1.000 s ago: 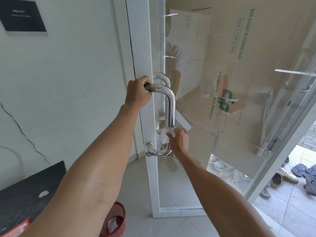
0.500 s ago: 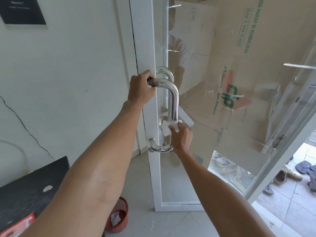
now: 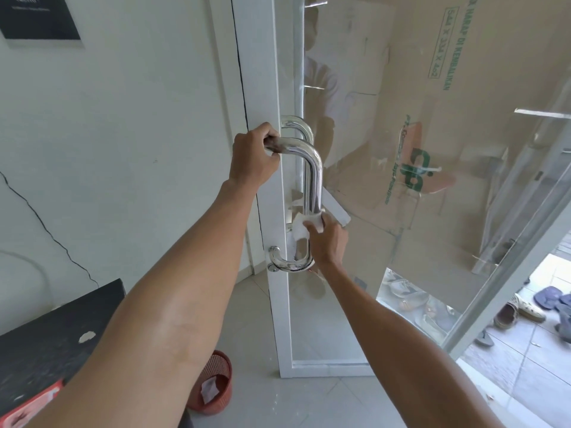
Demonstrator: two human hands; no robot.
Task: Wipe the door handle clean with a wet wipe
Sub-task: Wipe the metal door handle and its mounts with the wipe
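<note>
Left hand (image 3: 255, 157) gripping top bend of door handle (image 3: 314, 177), fingers curled around. Right hand (image 3: 328, 240), at 5 o'clock, fingers pressing wet wipe (image 3: 304, 227) around lower vertical bar.

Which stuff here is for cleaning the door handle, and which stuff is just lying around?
For the job:
- door handle
- wet wipe, wrapped round the handle's bar
- right hand, pressing the wipe on
- left hand, gripping the handle's top

Just lying around:
- red basket on the floor
- shoes and sandals outside
- black sign on the wall
</note>
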